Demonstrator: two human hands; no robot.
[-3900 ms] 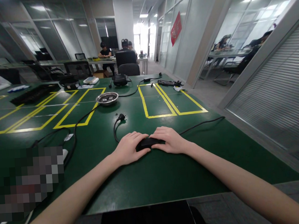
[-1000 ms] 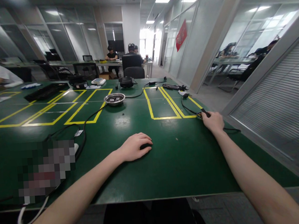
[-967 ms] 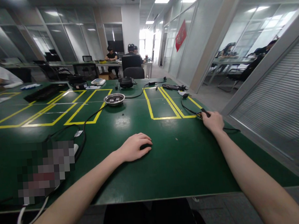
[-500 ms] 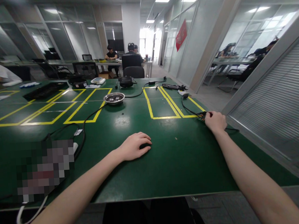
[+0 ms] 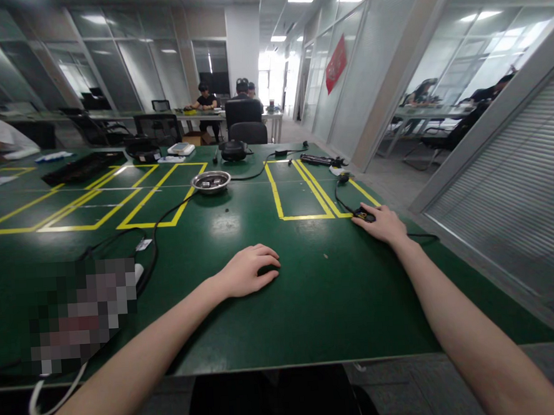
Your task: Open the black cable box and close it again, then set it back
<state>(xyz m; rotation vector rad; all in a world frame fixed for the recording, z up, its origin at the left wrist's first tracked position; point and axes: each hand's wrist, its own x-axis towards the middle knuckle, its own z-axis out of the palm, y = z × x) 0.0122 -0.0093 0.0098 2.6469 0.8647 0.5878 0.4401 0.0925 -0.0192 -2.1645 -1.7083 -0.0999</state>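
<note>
My left hand [image 5: 250, 270] rests palm down on the green table, its fingers loosely spread and nothing in them. Farther right, my right hand [image 5: 385, 223] is around a small black object with yellow-orange markings [image 5: 364, 214], thumb on its near side and fingers on its far side. What kind of thing it is, I cannot make out. It lies at the near corner of the right-hand yellow tape frame. A black cable [image 5: 338, 199] runs down to it from a dark plug-like end [image 5: 343, 178]. Another stretch of cable [image 5: 426, 235] comes out to the right of my wrist.
A round metal dish [image 5: 211, 190] with small metal parts stands mid-table. Yellow tape frames [image 5: 306, 217] mark the green table [image 5: 312, 318]. At the back lie a black tool [image 5: 318, 160] and a black tray [image 5: 84, 168]. Cables run left, beside a blurred-out patch. People sit farther off.
My right hand has shifted a little left with the small black object and turned, with its fingers more stretched out along it. My left hand stays where it was.
</note>
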